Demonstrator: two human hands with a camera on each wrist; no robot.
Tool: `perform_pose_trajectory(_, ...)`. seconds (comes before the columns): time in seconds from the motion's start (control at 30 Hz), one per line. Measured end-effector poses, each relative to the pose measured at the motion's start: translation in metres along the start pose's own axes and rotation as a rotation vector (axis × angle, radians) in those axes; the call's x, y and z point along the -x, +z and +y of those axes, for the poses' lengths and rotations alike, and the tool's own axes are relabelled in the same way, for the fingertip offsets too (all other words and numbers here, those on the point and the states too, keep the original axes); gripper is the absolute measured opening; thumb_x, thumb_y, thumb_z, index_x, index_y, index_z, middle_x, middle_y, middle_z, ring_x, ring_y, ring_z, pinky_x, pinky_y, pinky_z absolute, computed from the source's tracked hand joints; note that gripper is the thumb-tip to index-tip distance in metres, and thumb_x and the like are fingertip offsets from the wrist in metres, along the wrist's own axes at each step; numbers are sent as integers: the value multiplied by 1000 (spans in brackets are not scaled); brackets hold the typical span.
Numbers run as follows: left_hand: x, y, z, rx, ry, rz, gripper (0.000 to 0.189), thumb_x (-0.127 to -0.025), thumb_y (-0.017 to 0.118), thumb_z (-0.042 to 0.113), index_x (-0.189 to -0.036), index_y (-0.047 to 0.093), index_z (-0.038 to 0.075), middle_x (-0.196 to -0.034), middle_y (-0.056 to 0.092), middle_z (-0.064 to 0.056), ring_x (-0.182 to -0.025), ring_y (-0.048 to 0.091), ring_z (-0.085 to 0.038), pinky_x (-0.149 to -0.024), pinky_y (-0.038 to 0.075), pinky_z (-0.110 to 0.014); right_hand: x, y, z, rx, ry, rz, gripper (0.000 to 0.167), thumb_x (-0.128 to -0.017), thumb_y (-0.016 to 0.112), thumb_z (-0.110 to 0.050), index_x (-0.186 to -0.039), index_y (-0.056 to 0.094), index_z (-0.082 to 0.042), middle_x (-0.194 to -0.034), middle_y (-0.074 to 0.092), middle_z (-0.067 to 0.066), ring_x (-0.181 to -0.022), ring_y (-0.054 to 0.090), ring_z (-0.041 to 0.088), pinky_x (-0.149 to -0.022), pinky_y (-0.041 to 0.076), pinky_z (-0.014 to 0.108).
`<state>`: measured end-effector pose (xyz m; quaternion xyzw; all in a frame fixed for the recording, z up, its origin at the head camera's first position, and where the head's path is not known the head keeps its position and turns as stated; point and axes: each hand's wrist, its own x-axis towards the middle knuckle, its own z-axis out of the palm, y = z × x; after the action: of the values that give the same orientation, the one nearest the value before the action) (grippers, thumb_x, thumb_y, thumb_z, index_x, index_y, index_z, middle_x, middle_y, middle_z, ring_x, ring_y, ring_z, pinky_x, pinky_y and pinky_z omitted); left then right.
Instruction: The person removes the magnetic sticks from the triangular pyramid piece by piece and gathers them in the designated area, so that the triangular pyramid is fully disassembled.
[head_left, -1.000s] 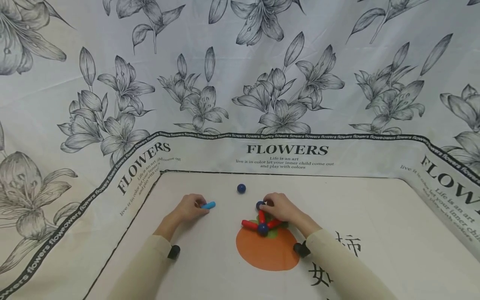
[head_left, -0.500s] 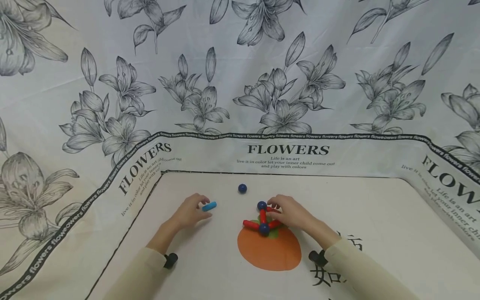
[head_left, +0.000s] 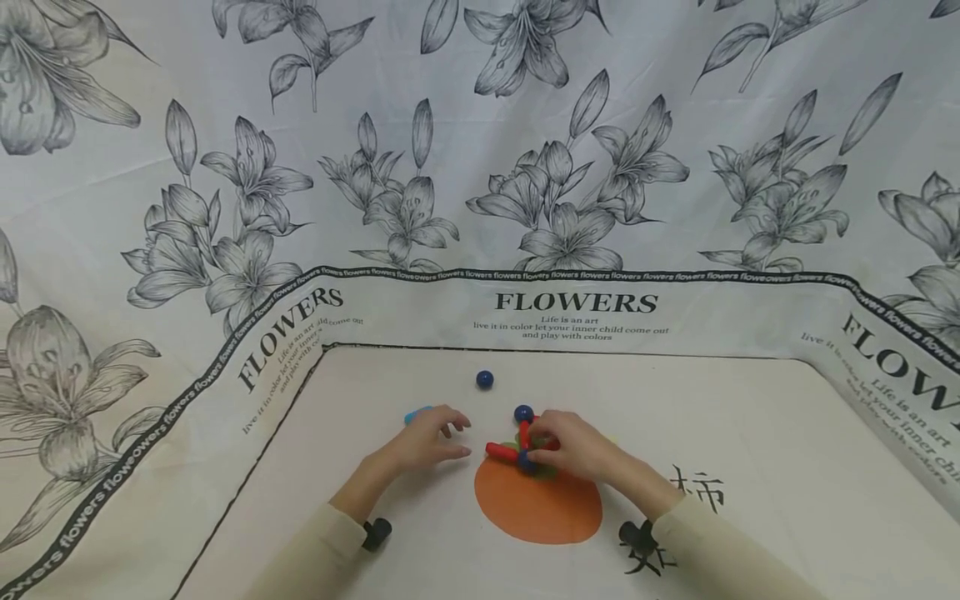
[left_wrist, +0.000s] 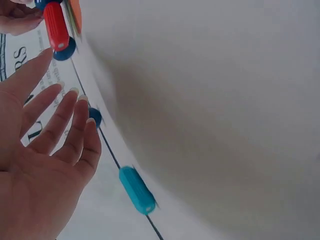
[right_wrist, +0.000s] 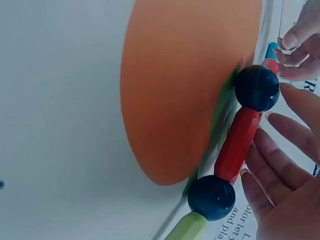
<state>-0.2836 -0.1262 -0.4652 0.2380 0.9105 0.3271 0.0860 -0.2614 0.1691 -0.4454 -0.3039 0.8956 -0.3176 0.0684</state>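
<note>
My left hand [head_left: 431, 440] reaches over the table with its fingers apart and holds nothing. Just behind it lies a light blue magnetic rod [left_wrist: 137, 191], partly covered by the hand in the head view. My right hand [head_left: 577, 450] grips a build of magnetic rods and balls, its thumb at a dark blue ball [right_wrist: 257, 88] and its fingertips against a red rod [right_wrist: 237, 145]. Another dark blue ball [right_wrist: 211, 197] joins that rod to a pale green rod [right_wrist: 187, 227]. Towards the left hand points a second red rod [head_left: 502, 452]. The right hand hides part of the build.
A loose dark blue ball [head_left: 485, 380] lies farther back on the table. Under the build, the white tablecloth [head_left: 420, 533] bears a printed orange persimmon [head_left: 536, 508] and black characters [head_left: 696, 490]. A flower-print curtain [head_left: 420, 308] rises behind and at the sides.
The left hand has let go of the light blue rod and moved right, towards the build. My right hand has shifted from the far ball to the nearer ball and a red rod.
</note>
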Motion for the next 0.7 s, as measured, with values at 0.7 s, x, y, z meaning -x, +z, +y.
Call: perform_pose_trajectory(0.7, -27, 28, 26, 46, 22, -160, 14, -94, 77, 26, -105, 74, 19, -91, 67, 11, -90, 59, -10, -83, 52, -23, -1, 6, 1, -15, -53, -35, 11, -92, 77, -18, -102, 77, -12, -88, 61, -6, -88, 60, 30, -71, 49, 25)
